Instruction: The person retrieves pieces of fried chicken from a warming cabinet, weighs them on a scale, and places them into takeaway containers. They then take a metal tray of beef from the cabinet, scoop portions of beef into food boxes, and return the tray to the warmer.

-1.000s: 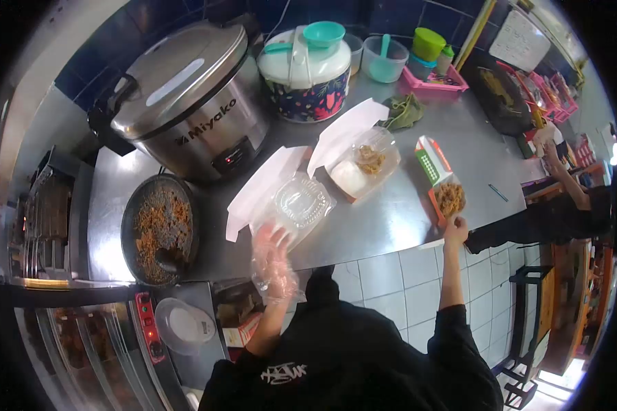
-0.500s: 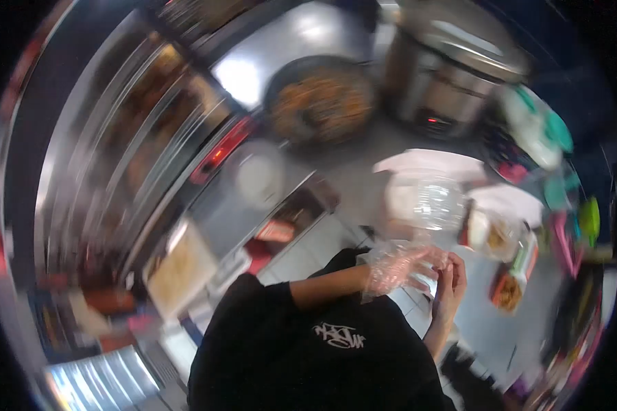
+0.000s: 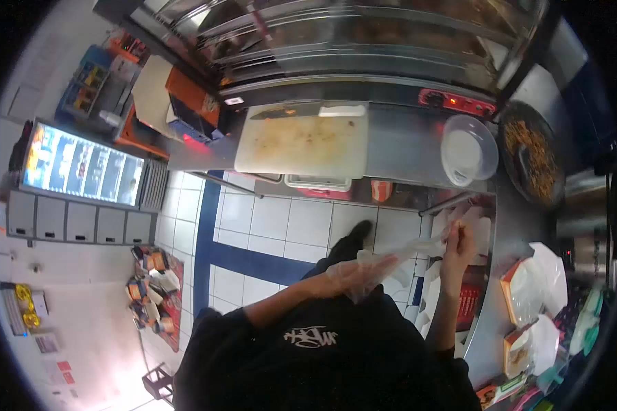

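Observation:
My left hand (image 3: 356,275) is inside a clear, crinkled plastic glove (image 3: 408,250), its fingers stretched out toward the right in front of my black shirt. The loose end of the plastic is drawn taut between both hands. My bare right hand (image 3: 461,240) is closed in a pinch on that end. A white cutting board (image 3: 301,147) lies on the steel counter beyond my hands, with a knife (image 3: 284,111) along its far edge. Two open takeaway boxes (image 3: 521,291) (image 3: 521,349) rest on the counter at my right.
A clear plastic bowl (image 3: 469,147) stands beside a pan of food (image 3: 531,157). Above the counter is a glass display case (image 3: 363,41) with a red control panel (image 3: 456,101). A lit drinks fridge (image 3: 82,164) stands at left. White tiles (image 3: 308,219) cover the floor.
My view has swung left, bringing the cutting board and fridge into sight. My hands have moved farther apart, with the plastic glove now stretched between them.

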Available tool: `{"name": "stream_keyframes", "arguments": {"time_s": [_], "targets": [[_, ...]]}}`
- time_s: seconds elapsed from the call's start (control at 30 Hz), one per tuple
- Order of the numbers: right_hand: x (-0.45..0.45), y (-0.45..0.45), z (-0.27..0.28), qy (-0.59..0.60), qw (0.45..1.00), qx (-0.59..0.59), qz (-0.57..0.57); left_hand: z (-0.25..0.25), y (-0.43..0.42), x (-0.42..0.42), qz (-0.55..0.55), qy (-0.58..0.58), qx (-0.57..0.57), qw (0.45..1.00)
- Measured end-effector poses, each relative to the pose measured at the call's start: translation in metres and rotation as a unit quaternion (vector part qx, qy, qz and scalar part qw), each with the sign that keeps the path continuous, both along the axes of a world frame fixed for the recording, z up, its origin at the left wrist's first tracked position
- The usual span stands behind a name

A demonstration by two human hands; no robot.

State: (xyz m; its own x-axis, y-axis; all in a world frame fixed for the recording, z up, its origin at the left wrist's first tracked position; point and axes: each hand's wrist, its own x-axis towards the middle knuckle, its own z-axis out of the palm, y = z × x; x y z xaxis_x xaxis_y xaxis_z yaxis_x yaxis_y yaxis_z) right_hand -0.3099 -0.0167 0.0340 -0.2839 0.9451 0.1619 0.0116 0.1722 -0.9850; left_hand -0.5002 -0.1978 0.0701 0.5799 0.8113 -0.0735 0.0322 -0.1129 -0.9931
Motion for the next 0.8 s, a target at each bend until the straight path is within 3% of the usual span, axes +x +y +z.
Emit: {"name": "stream_keyframes", "arguments": {"time_s": [0.03, 0.07, 0.1, 0.13, 0.17, 0.2, 0.27, 0.3, 0.33, 0.37, 0.4, 0.47, 0.6, 0.67, 0.73, 0.8], "targets": [[-0.024, 0.008, -0.002, -0.004, 1.000, 0.003, 0.009, -0.003, -0.021, -0.014, -0.009, 0.274, 0.116, 0.955], [-0.051, 0.018, -0.003, 0.020, 1.000, -0.001, 0.024, -0.007, -0.039, -0.028, -0.018, 0.526, 0.221, 0.821], [-0.079, 0.028, -0.006, 0.046, 0.998, -0.002, 0.037, -0.013, -0.051, -0.043, -0.025, 0.732, 0.303, 0.609], [-0.106, 0.036, -0.010, 0.028, 0.991, -0.037, 0.125, -0.018, -0.057, -0.059, -0.029, 0.871, 0.354, 0.340], [-0.135, 0.044, -0.015, 0.009, 0.975, -0.071, 0.211, -0.024, -0.056, -0.076, -0.021, 0.872, 0.354, 0.337], [-0.170, 0.048, -0.017, 0.007, 0.975, -0.062, 0.214, -0.030, -0.054, -0.095, 0.017, 0.881, 0.299, 0.366], [-0.241, 0.055, -0.018, -0.094, 0.956, 0.065, 0.271, -0.030, -0.042, -0.139, 0.048, 0.886, 0.203, 0.414], [-0.269, 0.064, -0.021, -0.095, 0.955, 0.077, 0.270, -0.032, -0.035, -0.164, 0.058, 0.886, 0.207, 0.410], [-0.294, 0.074, -0.026, -0.256, 0.908, 0.241, 0.229, -0.037, -0.027, -0.189, 0.075, 0.878, 0.177, 0.438], [-0.317, 0.083, -0.031, -0.402, 0.811, 0.389, 0.174, -0.042, -0.021, -0.213, 0.091, 0.867, 0.145, 0.467], [-0.335, 0.091, -0.038, -0.402, 0.807, 0.396, 0.174, -0.048, -0.017, -0.236, 0.078, 0.869, 0.145, 0.466], [-0.357, 0.108, -0.052, -0.564, 0.693, 0.399, 0.206, -0.065, -0.011, -0.276, 0.068, 0.860, 0.140, 0.485], [-0.378, 0.142, -0.053, -0.577, 0.689, 0.339, 0.278, -0.075, 0.009, -0.329, -0.007, 0.844, 0.142, 0.518], [-0.380, 0.135, -0.027, -0.558, 0.686, 0.323, 0.338, -0.089, 0.017, -0.342, -0.028, 0.841, 0.182, 0.508], [-0.367, 0.156, -0.079, -0.546, 0.673, 0.377, 0.327, -0.108, 0.026, -0.351, -0.049, 0.838, 0.226, 0.494], [-0.357, 0.162, -0.094, -0.531, 0.655, 0.437, 0.313, -0.125, 0.034, -0.356, -0.049, 0.813, 0.250, 0.524]]}}
